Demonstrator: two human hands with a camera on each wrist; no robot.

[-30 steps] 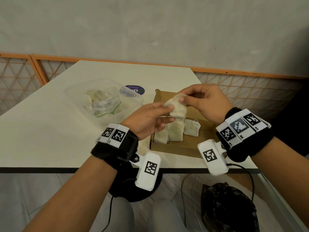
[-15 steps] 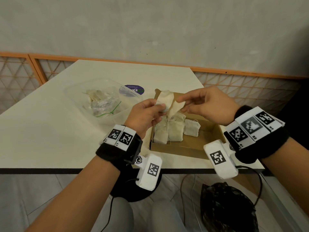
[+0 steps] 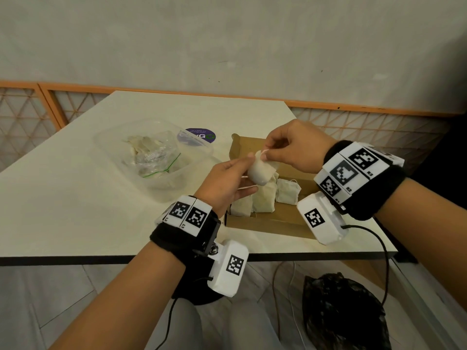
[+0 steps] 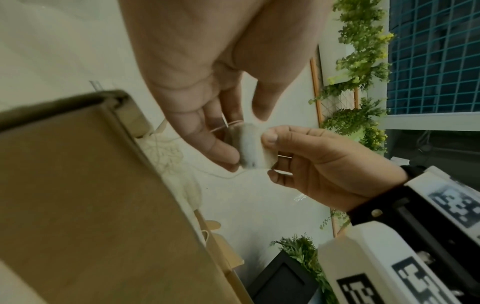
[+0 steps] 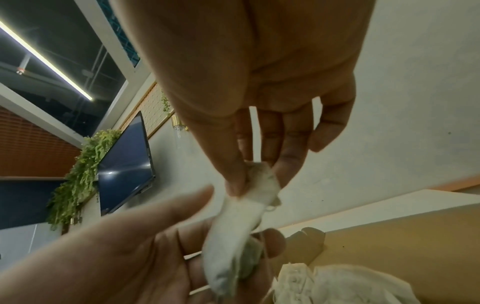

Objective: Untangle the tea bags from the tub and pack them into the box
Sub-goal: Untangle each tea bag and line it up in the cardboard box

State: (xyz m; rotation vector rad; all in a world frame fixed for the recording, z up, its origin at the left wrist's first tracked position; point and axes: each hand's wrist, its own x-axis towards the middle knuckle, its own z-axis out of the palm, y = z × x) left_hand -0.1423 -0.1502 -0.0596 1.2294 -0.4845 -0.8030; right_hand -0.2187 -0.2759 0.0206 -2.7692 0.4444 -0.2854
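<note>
Against a pale wall and an orange-framed lattice, a cream counter (image 3: 75, 198) carried the work. Above it, the left hand (image 3: 225, 183) cradled a tea bag (image 3: 260, 171) between thumb and curled fingers, while the right hand (image 3: 295, 147) pinched the bag's upper end between thumb and forefinger. The bag hung in the air between the two hands, its long axis slanting from the right hand's pinch down toward the left palm, and a thin string (image 4: 228, 124) looped from it around the left fingers, as the left wrist view showed. Both hands were closed on this one bag; neither was free.

Directly beneath them sat the open cardboard box (image 3: 265, 223), near the counter's front edge, with several packed tea bags (image 3: 264, 198) standing side by side along its left part. The held bag lay just above that row, so the coming move appeared to be a short drop straight down, with the left hand the nearer to the row. The trailing string could catch on the fingers or the packed bags.

Farther left stood the clear plastic tub (image 3: 156, 157), well apart from the box, holding more tangled bags and a crumpled clear pouch (image 3: 151, 160). A round purple sticker (image 3: 201, 135) showed on the counter behind the tub.
</note>
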